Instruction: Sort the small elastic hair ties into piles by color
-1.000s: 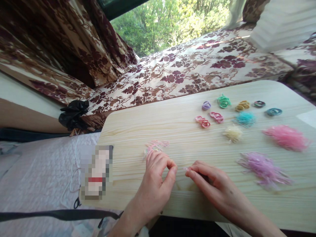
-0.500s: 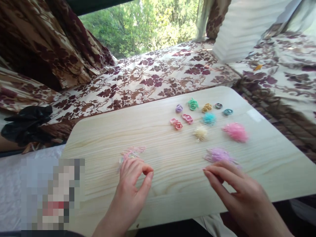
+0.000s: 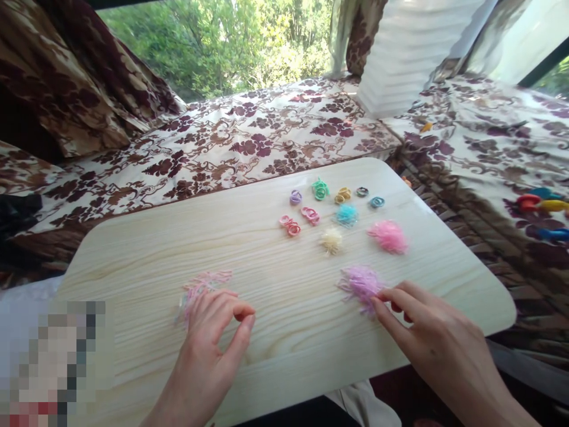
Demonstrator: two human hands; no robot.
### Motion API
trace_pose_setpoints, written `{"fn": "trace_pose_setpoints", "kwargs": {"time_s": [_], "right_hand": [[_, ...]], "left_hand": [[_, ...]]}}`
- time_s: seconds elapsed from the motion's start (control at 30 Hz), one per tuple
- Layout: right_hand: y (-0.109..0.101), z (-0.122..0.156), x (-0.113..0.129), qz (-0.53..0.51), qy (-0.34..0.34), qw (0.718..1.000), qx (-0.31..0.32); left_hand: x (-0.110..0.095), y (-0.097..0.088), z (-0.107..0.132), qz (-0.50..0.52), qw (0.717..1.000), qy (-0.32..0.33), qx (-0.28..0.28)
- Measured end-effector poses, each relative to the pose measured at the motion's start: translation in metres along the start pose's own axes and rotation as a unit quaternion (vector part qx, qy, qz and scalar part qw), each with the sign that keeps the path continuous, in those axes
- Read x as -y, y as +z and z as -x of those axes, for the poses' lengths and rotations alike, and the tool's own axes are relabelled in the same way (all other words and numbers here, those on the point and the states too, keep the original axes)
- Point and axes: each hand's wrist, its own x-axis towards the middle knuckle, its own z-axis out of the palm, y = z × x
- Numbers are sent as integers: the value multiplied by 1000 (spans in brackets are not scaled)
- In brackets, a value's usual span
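Observation:
My left hand [image 3: 217,338] rests on the left of the table, its fingers curled over a small mixed pile of pale rubber bands [image 3: 208,280]. Its thumb and index tips come close together, with nothing visible between them. My right hand [image 3: 427,326] is at the right edge of a lilac rubber band pile [image 3: 361,283]. Its thumb and index finger pinch at the lilac strands there; the tips partly hide what they hold. Behind that pile lie a pink pile [image 3: 388,236], a cream pile [image 3: 331,241] and a turquoise pile [image 3: 347,214] of bands.
Farther back on the wooden table [image 3: 146,255] sit small groups of thicker hair ties, among them green ones [image 3: 320,189], yellow ones [image 3: 342,196] and red ones [image 3: 290,226]. A floral-covered bench [image 3: 249,127] surrounds the table's far and right sides. Colourful toys [image 3: 549,203] lie on the right.
My right hand has come to the right edge of the lilac pile, its fingertips meeting the strands. My left hand stays by the mixed pile. The whole view has shifted to the right.

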Motion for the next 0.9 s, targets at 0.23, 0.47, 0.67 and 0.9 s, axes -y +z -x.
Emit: {"fn": "trace_pose_setpoints", "kwargs": {"time_s": [0.23, 0.47, 0.67, 0.9], "right_hand": [[-11, 1, 1, -9, 26, 999, -24], [3, -13, 34, -141, -60, 988, -26], [48, -44, 111, -254, -183, 950, 14], [59, -51, 130, -222, -206, 953, 11]], "left_hand": [[2, 0, -5, 0, 1000, 4, -8], [-2, 1, 0, -70, 997, -4, -13], [12, -14, 19, -111, 990, -65, -60], [31, -30, 41, -133, 977, -119, -117]]}}
